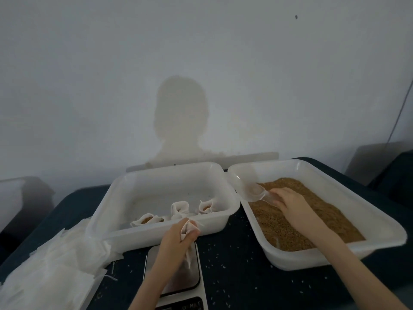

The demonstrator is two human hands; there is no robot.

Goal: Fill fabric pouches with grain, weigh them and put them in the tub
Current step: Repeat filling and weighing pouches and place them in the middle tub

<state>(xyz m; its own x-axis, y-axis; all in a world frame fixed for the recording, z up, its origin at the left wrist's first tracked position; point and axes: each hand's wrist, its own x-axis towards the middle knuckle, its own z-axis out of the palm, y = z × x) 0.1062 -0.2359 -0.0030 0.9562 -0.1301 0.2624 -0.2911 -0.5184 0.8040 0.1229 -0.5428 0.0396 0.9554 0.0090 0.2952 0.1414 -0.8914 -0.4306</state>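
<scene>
1. Your left hand (176,237) is pinching an open white fabric pouch (187,231) by its mouth, holding it over the steel-topped white scale (192,280).
2. Your right hand (290,203) is gripping a clear plastic scoop (257,193) over brown grain (312,222) in the white rectangular tray (368,211).
3. Just beyond your left hand, three filled pouches (180,210) are sitting in the white plastic tub (161,175).
4. Left of it, a stack of flat white pouches (49,265) is lying on the dark table (234,276).
</scene>
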